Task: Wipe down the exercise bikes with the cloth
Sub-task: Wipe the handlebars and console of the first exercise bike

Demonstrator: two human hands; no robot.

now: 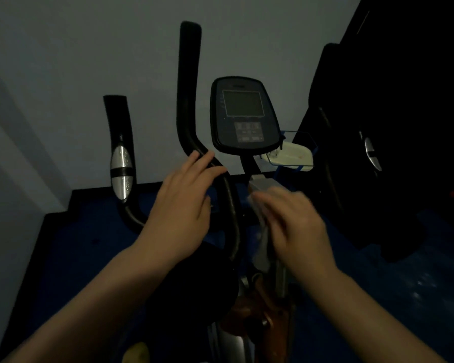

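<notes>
I'm clamping my right grip (294,226) on the cloth (262,247) below the console (244,113), left grip (184,203) apart; loose cloth risks slipping.

Dim room; pale wall (89,48), blue floor (404,297), dark skirting (95,191)

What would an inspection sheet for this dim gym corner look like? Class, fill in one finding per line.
Surface: dark blue floor, partly in shadow.
Job's things: black exercise bike with grey console screen; tall curved black handlebar; pale crumpled cloth.
Clutter: whitish tray on a blue-framed stand behind the console.
Hands: left hand rests open on the handlebar bend; right hand is blurred, on the cloth at the grey post.
Cables: nothing seen.
Surroundings: plain grey wall; second dark machine at right.
</notes>
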